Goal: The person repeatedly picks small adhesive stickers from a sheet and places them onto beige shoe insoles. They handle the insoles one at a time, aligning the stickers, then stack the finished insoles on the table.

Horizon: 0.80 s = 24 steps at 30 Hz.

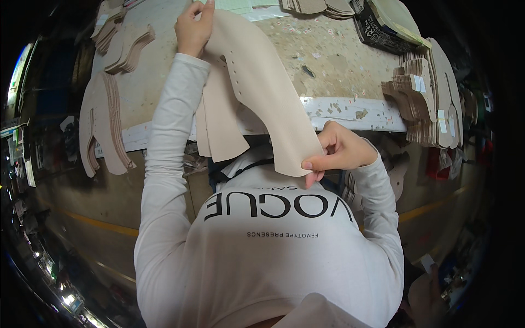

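A long curved beige leather piece (262,87) with a row of small punched holes stretches from the table top down over its front edge. My left hand (192,28) pinches the piece's far end at the top. My right hand (340,150) pinches its near, lower end, just below the table edge and above my chest. More beige cut pieces (221,128) of the same shape lie under the held one and hang over the table edge.
The worn work table (339,60) carries stacks of beige cut pieces at the left (104,126), upper left (128,49), far edge (320,6) and right (426,101). A dark printed package (377,27) lies at the upper right. Cluttered floor shows below.
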Each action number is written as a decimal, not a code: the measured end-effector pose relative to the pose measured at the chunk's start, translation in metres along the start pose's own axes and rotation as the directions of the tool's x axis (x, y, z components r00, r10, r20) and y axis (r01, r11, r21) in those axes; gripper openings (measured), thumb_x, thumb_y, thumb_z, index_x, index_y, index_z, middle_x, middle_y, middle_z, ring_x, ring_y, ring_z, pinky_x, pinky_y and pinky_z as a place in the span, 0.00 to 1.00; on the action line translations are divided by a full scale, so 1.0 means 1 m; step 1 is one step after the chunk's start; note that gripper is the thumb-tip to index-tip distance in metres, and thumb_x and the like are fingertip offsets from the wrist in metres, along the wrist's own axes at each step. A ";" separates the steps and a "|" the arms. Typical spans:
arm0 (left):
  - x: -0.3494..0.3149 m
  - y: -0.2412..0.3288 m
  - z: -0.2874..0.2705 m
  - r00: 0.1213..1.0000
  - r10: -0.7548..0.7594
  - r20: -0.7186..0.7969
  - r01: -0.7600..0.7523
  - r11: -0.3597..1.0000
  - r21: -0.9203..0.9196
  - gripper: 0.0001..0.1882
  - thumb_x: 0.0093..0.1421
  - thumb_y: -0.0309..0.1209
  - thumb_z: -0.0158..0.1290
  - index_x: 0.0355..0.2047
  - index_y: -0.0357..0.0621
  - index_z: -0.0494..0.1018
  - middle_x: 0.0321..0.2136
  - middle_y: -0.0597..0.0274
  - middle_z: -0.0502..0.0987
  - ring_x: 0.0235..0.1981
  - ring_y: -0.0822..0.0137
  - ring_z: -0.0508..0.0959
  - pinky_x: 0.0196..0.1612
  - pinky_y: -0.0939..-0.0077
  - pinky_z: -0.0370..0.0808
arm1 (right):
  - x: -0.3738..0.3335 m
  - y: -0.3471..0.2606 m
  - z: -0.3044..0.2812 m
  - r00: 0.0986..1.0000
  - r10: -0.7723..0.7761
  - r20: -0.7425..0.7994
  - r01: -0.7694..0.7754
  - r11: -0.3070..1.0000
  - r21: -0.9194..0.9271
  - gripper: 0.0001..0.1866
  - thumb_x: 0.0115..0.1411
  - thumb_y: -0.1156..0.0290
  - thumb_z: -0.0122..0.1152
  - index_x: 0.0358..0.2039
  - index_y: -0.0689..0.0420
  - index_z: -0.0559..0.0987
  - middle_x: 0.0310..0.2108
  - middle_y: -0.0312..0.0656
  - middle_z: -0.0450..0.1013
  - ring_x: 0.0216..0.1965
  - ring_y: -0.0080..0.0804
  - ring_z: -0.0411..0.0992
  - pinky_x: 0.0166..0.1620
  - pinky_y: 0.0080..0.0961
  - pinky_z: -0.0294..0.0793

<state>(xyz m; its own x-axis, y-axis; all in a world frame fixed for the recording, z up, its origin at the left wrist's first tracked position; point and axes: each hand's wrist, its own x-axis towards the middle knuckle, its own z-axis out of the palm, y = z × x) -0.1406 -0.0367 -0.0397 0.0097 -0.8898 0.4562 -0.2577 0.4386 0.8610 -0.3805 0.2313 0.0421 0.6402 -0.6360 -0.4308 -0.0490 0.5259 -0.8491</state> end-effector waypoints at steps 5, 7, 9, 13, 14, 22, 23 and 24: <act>-0.001 0.001 0.011 0.986 -0.046 0.161 0.050 0.999 -0.019 0.15 0.65 0.31 0.52 0.22 0.41 0.67 0.18 0.72 0.65 0.24 0.79 0.62 0.27 0.81 0.63 | -0.007 -0.001 -0.022 0.993 0.023 0.116 0.012 0.957 -0.289 0.11 0.60 0.68 0.63 0.29 0.64 0.83 0.24 0.39 0.81 0.24 0.15 0.77 0.27 0.12 0.75; -0.002 0.002 0.019 0.968 -0.114 0.223 0.128 0.990 -0.051 0.14 0.65 0.31 0.52 0.22 0.42 0.67 0.19 0.72 0.64 0.24 0.79 0.62 0.27 0.82 0.62 | -0.011 -0.006 -0.030 0.978 0.023 0.209 0.061 0.920 -0.386 0.11 0.60 0.68 0.63 0.30 0.64 0.84 0.25 0.38 0.81 0.25 0.16 0.78 0.27 0.12 0.76; -0.001 0.005 0.024 0.934 -0.222 0.280 0.254 0.964 -0.083 0.14 0.65 0.31 0.52 0.22 0.42 0.67 0.20 0.72 0.65 0.25 0.80 0.62 0.29 0.82 0.63 | -0.014 -0.016 -0.036 0.960 0.010 0.281 0.122 0.887 -0.446 0.10 0.60 0.69 0.62 0.32 0.64 0.84 0.25 0.39 0.81 0.25 0.18 0.79 0.28 0.12 0.76; -0.001 0.018 0.016 0.774 -0.420 0.474 0.498 0.866 -0.048 0.15 0.62 0.43 0.58 0.32 0.42 0.79 0.27 0.70 0.78 0.28 0.80 0.74 0.33 0.85 0.72 | -0.018 -0.044 -0.047 0.977 -0.096 0.190 0.181 0.842 -0.508 0.10 0.62 0.70 0.59 0.35 0.64 0.83 0.29 0.40 0.81 0.29 0.24 0.80 0.30 0.16 0.76; -0.001 0.022 0.013 0.719 -0.455 0.525 0.544 0.839 -0.018 0.16 0.62 0.43 0.58 0.35 0.41 0.80 0.29 0.69 0.80 0.30 0.79 0.76 0.34 0.85 0.73 | -0.012 -0.049 -0.050 0.981 -0.174 0.085 0.192 0.814 -0.548 0.10 0.63 0.70 0.59 0.35 0.63 0.84 0.27 0.39 0.80 0.29 0.22 0.79 0.31 0.16 0.76; -0.008 0.041 -0.005 0.607 -0.237 0.758 0.609 0.752 -0.253 0.21 0.64 0.34 0.54 0.56 0.43 0.71 0.46 0.63 0.77 0.44 0.75 0.77 0.49 0.81 0.74 | 0.121 -0.102 -0.109 0.621 -0.762 -0.185 0.462 0.546 -0.699 0.18 0.68 0.61 0.51 0.48 0.59 0.80 0.40 0.40 0.79 0.45 0.22 0.75 0.48 0.18 0.72; -0.009 0.040 -0.007 0.610 -0.225 0.760 0.610 0.746 -0.268 0.20 0.63 0.33 0.55 0.55 0.42 0.72 0.45 0.63 0.78 0.43 0.75 0.77 0.48 0.81 0.74 | 0.138 -0.102 -0.111 0.619 -0.760 -0.196 0.446 0.546 -0.709 0.18 0.68 0.60 0.51 0.48 0.59 0.80 0.40 0.40 0.79 0.45 0.23 0.75 0.48 0.19 0.72; -0.010 0.039 -0.007 0.617 -0.220 0.756 0.614 0.736 -0.287 0.20 0.63 0.33 0.55 0.55 0.42 0.72 0.44 0.63 0.78 0.43 0.75 0.78 0.48 0.81 0.74 | 0.154 -0.103 -0.112 0.619 -0.758 -0.207 0.430 0.547 -0.718 0.18 0.68 0.60 0.51 0.48 0.59 0.80 0.40 0.41 0.79 0.45 0.23 0.75 0.49 0.19 0.72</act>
<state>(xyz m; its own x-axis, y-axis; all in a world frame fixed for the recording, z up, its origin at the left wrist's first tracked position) -0.1440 -0.0097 -0.0096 -0.6673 -0.7406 -0.0782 0.0933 -0.1873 0.9779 -0.3624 0.0159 0.0290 0.2749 -0.9090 0.3134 -0.3025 -0.3912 -0.8692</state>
